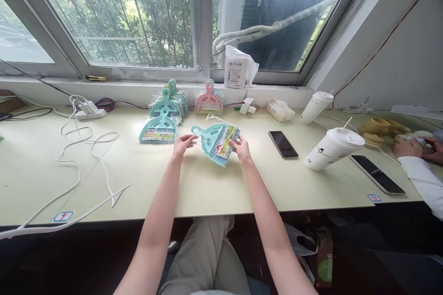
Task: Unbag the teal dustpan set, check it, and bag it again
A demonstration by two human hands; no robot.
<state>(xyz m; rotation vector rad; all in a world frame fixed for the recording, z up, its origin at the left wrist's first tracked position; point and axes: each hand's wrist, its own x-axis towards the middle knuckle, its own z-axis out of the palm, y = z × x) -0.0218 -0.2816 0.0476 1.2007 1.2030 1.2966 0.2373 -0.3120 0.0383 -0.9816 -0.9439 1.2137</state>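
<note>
Your left hand (182, 143) and right hand (241, 150) hold a teal dustpan set (218, 140), wrapped in clear film, just above the pale tabletop (207, 184). The left fingers pinch the wrapper near the handle end; the right fingers are clamped on the wide, labelled edge. The set lies tilted, handle toward the left. Behind it, a stack of teal sets (166, 115) and one pink set (208, 99) rest near the window sill. To the right lie a phone (283, 144) and two lidded cups (334, 147); a co-worker's hands (415, 147) rest at the far right.
</note>
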